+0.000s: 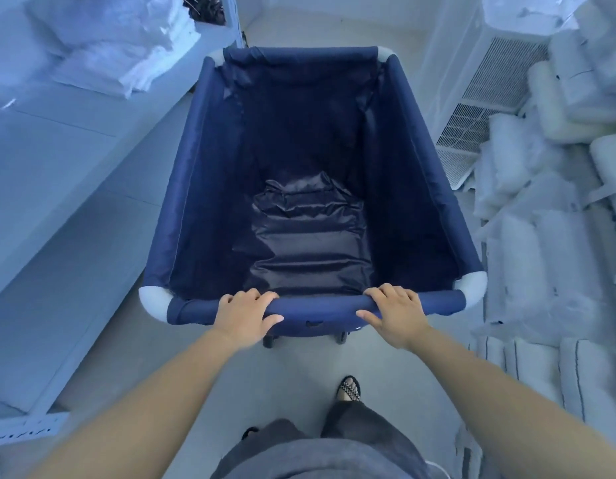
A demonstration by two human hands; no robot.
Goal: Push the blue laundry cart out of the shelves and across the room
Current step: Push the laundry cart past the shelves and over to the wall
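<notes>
While both hands (320,314) grip its rail, no writing shows on the blue laundry cart (310,188).

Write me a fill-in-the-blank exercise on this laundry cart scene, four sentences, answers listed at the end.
1. Both the left hand and the right hand grip the cart's near ____.
2. The blue laundry cart holds ____ laundry.
3. The four corner caps on the cart's rim are ____ in colour.
4. The stacked white bundles stand on the person's ____ side.

Missing words: rail; no; white; right
</notes>
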